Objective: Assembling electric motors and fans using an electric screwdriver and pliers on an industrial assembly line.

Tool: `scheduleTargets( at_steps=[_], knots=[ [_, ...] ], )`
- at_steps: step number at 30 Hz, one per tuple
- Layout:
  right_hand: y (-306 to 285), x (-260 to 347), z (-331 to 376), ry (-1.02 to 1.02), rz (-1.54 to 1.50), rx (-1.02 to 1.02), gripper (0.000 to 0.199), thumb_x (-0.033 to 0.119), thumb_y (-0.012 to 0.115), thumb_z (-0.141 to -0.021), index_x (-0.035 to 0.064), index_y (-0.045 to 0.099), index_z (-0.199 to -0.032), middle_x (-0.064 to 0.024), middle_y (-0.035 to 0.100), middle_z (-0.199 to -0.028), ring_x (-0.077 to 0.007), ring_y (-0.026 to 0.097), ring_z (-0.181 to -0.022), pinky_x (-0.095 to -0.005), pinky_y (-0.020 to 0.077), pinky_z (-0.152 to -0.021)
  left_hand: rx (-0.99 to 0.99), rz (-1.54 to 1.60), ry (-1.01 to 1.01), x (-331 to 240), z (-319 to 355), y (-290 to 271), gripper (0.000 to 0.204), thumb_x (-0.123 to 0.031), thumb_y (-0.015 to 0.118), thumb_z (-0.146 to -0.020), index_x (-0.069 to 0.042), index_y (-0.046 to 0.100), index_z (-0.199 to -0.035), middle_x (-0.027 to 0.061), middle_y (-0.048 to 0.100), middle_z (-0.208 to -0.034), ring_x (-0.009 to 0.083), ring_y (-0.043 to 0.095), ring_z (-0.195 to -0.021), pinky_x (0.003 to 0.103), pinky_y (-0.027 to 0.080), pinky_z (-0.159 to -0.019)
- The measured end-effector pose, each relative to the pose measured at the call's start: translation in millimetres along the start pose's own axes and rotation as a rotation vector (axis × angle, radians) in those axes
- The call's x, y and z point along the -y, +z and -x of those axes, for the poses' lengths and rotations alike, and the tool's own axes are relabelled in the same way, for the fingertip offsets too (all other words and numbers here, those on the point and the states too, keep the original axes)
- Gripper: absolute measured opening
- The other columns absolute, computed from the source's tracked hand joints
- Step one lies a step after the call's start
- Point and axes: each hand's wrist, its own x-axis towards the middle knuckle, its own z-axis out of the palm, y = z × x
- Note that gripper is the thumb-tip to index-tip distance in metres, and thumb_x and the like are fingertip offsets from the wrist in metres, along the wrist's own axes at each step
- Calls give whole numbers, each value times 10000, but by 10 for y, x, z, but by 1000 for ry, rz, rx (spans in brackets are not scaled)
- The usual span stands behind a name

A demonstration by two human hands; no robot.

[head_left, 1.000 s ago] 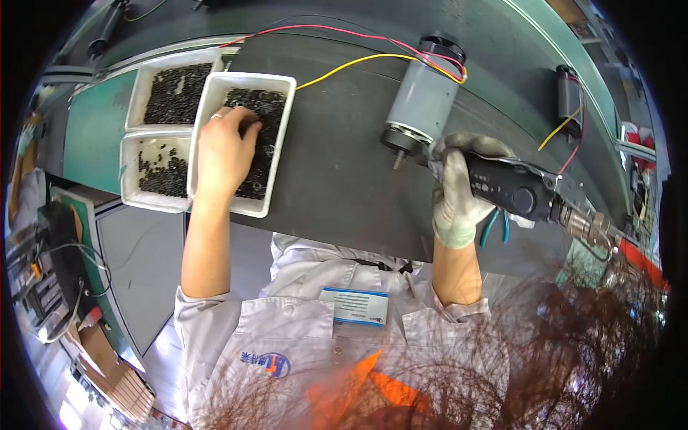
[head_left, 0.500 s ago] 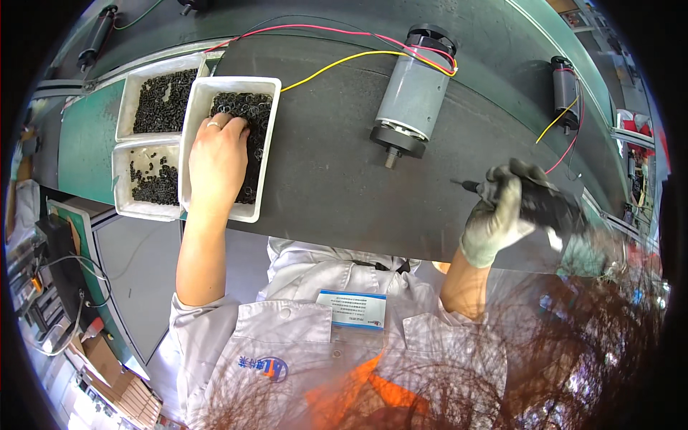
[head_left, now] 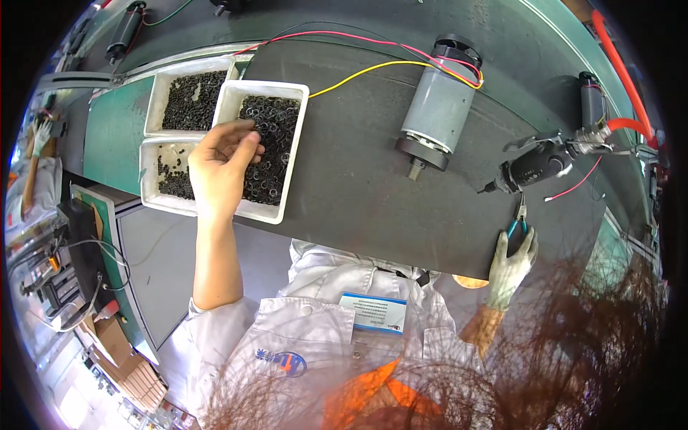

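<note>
My bare left hand is raised over a white bin of black snap rings. Its thumb and fingers are pinched together, and whatever may be between them is too small to make out. On the dark bench, my gloved right hand grips the teal handles of a pair of pliers, whose jaws point away from me. Just beyond the pliers lies a black power driver with its bit pointing left. A grey cylindrical motor lies between my hands, shaft end toward me.
Two more white bins of small black parts, a far one and a near one, adjoin the ring bin. Red, yellow and black wires trail left from the motor. An orange hose rises at the right; another motor stands near it.
My left hand has lifted from among the rings, its fingers now pinched. My right hand has let go of the power driver, moved nearer to me and taken hold of the pliers.
</note>
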Motion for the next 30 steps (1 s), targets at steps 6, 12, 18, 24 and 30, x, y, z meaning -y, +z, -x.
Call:
scheduleTargets(
  at_steps=[6, 12, 18, 24, 30],
  knots=[
    [-36, -15, -73, 115, -189, 23, 486, 268, 590, -1032, -13, 531, -1424, -270, 619, -1204, -399, 618, -1030, -489, 502, -903, 171, 108, -29, -33, 315, 323, 143, -58, 698, -981, 34, 701, -1091, 67, 710, -841, 98, 628, -688, 224, 511, -648],
    [-296, 624, 307, 490, -1492, 110, 518, 298, 534, -1074, 78, 408, -1525, -84, 612, -1229, -142, 623, -925, -316, 545, -774, 510, 555, -127, -199, 725, 712, 188, 99, 719, -891, 87, 714, -1079, 179, 739, -971, 255, 753, -919, 334, 617, -806],
    [-501, 1167, 385, -351, -1100, 219, 766, 112, 769, -763, 99, 447, -1458, -145, 559, -1242, -273, 610, -1010, -405, 543, -804, 612, 637, 39, -339, 864, 1008, 215, 187, 733, -827, 88, 703, -1017, 203, 716, -1017, 294, 751, -948, 359, 638, -808],
    [-730, 1291, 283, -597, -825, 233, 638, 25, 802, -658, 82, 599, -1260, -185, 526, -1262, -304, 589, -1004, -419, 533, -774, 566, 702, 175, -325, 896, 1068, 253, 180, 761, -802, 74, 708, -1026, 190, 714, -1011, 278, 754, -926, 342, 635, -797],
    [-751, 1289, 250, -641, -823, 130, 853, 21, 811, -660, 129, 533, -1459, -212, 500, -1320, -334, 570, -1067, -418, 531, -783, 621, 401, 380, -322, 811, 982, 268, 108, 833, -761, 53, 740, -1006, 174, 759, -971, 253, 771, -864, 300, 638, -753]
  ],
)
